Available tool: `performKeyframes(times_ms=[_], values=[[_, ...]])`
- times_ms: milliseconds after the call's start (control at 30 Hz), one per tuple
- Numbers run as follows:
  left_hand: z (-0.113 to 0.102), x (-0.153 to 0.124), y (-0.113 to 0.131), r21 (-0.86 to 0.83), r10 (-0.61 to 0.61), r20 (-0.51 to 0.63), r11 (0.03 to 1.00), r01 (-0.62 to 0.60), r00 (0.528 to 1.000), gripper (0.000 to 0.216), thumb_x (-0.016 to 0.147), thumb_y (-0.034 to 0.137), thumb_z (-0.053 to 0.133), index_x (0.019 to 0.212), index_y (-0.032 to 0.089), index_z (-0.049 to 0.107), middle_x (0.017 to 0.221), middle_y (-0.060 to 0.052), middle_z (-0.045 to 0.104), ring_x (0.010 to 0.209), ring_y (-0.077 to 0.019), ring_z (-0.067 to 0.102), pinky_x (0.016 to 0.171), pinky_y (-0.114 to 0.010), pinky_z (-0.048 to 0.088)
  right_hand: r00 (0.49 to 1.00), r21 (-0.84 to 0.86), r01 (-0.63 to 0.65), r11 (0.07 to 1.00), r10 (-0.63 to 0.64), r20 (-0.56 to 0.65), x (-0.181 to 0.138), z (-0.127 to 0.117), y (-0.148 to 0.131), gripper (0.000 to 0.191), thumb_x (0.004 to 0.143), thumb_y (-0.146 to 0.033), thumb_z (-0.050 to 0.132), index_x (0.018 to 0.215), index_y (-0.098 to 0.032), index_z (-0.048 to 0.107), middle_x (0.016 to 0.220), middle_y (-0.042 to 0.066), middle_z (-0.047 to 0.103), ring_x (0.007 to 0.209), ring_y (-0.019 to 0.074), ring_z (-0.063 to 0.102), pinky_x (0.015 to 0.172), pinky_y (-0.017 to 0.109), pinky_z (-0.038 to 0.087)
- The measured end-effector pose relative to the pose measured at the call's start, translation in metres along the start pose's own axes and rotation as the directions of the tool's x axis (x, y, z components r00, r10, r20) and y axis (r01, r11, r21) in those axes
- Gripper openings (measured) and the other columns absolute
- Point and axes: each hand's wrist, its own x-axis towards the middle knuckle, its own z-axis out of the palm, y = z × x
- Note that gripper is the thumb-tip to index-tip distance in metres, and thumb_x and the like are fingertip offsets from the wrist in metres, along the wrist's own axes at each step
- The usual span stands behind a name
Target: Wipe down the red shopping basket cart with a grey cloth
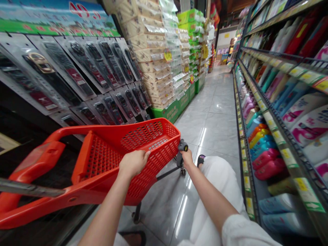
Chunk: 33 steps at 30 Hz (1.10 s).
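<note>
Two hands (133, 163) (187, 158) outstretched: basket (102, 160), wheel (182, 146)

A single head-worn camera looks forward and down along the aisle (217, 112), tilted and wide-angled. It sits close above the cart (143, 143) at lower left; shelves (282, 102) at right recede ahead.

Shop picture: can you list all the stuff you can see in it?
Cart: one, red, tipped, left-centre.
Handle: one, grey, at the cart's right end.
Hanging packs: many, black, left wall.
Stacked packs: many, beige, centre back.
Boxes: many, green, behind the stack.
Bottles: many, mixed colours, right shelves.
Floor: grey tiles, aisle.
Left hand: one, gripping the cart's rim.
Right hand: one, gripping the handle.
</note>
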Motion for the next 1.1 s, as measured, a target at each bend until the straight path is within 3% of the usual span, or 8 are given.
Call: performKeyframes(times_ms=[100, 167, 300, 500, 667, 867, 1100], values=[[0.001, 0.001, -0.001, -0.006, 0.004, 0.001, 1.000, -0.004, 1.000, 0.062, 0.096, 0.049, 0.017, 0.093, 0.017, 0.070, 0.097, -0.017, 0.074, 0.094, -0.0345, 0.070, 0.079, -0.044, 0.051, 0.995, 0.044, 0.099, 0.994, -0.100, 0.004, 0.004, 0.005, -0.008, 0.028, 0.058, -0.023, 0.063, 0.084, -0.015, 0.070, 0.078, 0.001, 0.072, 0.074, 0.0163, 0.060, 0.069, 0.026, 0.046], [0.001, 0.002, -0.001, -0.014, 0.000, 0.000, 1.000, 0.000, 1.000, 0.062, 0.096, 0.049, 0.018, 0.094, 0.017, 0.070, 0.098, -0.017, 0.074, 0.094, -0.0347, 0.070, 0.080, -0.044, 0.052, 0.992, 0.012, 0.127, 0.992, -0.127, -0.005, 0.002, 0.004, -0.006, 0.026, 0.058, -0.024, 0.062, 0.082, -0.015, 0.070, 0.075, 0.001, 0.071, 0.073, 0.0164, 0.059, 0.069, 0.026, 0.046], [0.002, 0.001, 0.001, -0.015, -0.004, -0.005, 1.000, 0.004, 1.000, 0.063, 0.096, 0.049, 0.017, 0.095, 0.017, 0.071, 0.098, -0.018, 0.074, 0.095, -0.0342, 0.070, 0.081, -0.044, 0.052, 0.998, -0.063, 0.068, 0.996, -0.068, -0.010, 0.000, -0.002, -0.001, 0.018, 0.055, -0.022, 0.061, 0.070, -0.015, 0.067, 0.062, -0.002, 0.065, 0.062, 0.0150, 0.054, 0.062, 0.025, 0.043], [0.001, 0.001, 0.003, -0.007, -0.015, -0.010, 1.000, 0.014, 1.000, 0.063, 0.096, 0.049, 0.018, 0.096, 0.016, 0.071, 0.099, -0.018, 0.074, 0.095, -0.0350, 0.070, 0.080, -0.044, 0.052, 0.993, -0.018, 0.116, 0.993, -0.116, 0.035, 0.007, -0.001, -0.012, 0.025, 0.057, -0.023, 0.063, 0.081, -0.016, 0.067, 0.077, 0.000, 0.070, 0.071, 0.0149, 0.057, 0.068, 0.025, 0.045], [0.002, 0.001, 0.002, -0.020, 0.003, -0.024, 1.000, -0.003, 1.000, 0.062, 0.096, 0.049, 0.018, 0.096, 0.017, 0.071, 0.098, -0.017, 0.074, 0.095, -0.0350, 0.070, 0.080, -0.045, 0.052, 0.999, -0.046, 0.045, 0.998, -0.044, 0.027, 0.002, -0.005, -0.005, 0.017, 0.054, -0.020, 0.060, 0.070, -0.016, 0.066, 0.060, -0.003, 0.065, 0.060, 0.0151, 0.055, 0.059, 0.025, 0.043], [0.003, 0.002, 0.000, -0.012, -0.013, -0.031, 1.000, 0.013, 0.999, 0.063, 0.096, 0.049, 0.018, 0.095, 0.016, 0.071, 0.097, -0.018, 0.074, 0.093, -0.0350, 0.070, 0.080, -0.045, 0.051, 0.997, 0.025, 0.075, 0.997, -0.075, -0.002, 0.011, 0.002, -0.007, 0.029, 0.056, -0.020, 0.062, 0.084, -0.016, 0.067, 0.078, -0.002, 0.071, 0.074, 0.0153, 0.060, 0.070, 0.025, 0.047], [0.001, 0.002, 0.002, -0.028, -0.010, -0.026, 1.000, 0.009, 1.000, 0.062, 0.096, 0.048, 0.018, 0.098, 0.016, 0.072, 0.098, -0.019, 0.074, 0.094, -0.0337, 0.070, 0.081, -0.043, 0.051, 0.999, -0.013, -0.029, 0.999, 0.029, -0.046, 0.013, -0.005, 0.009, 0.024, 0.053, -0.018, 0.059, 0.076, -0.014, 0.066, 0.059, -0.003, 0.064, 0.056, 0.0144, 0.055, 0.055, 0.024, 0.042]])
